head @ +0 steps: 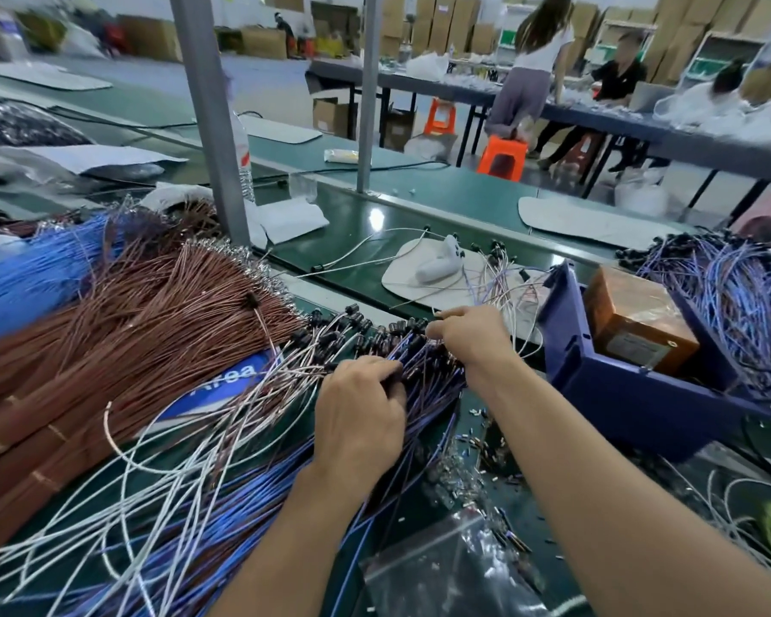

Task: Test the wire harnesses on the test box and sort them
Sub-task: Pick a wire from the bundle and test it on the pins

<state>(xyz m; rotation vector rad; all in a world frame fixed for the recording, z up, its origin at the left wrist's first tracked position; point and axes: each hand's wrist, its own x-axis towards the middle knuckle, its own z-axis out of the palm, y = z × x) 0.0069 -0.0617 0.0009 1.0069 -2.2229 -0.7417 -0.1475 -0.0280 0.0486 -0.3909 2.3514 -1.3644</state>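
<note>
The right hand has its grip pressed together among the black connectors at the far end of the wire harnesses, fingertips pinching one or two leads; how many I cannot tell. The left hand, at seven o'clock from it, curls its fingers over the same blue-violet bundle and holds it down on the table.

The main risk, as I judge it, is tangling; a lead drawn out quickly may drag its neighbours along or strain a connector's crimp. Loose white wires cross the bundle at nine o'clock and could be picked up by mistake, spoiling the sort; brown wires lie beyond at ten o'clock. At three o'clock an orange box, perhaps the tester, sits in a blue bin; a trailing lead might snag on the bin's near wall. Small loose parts at five o'clock could scatter if a forearm sweeps them.
</note>
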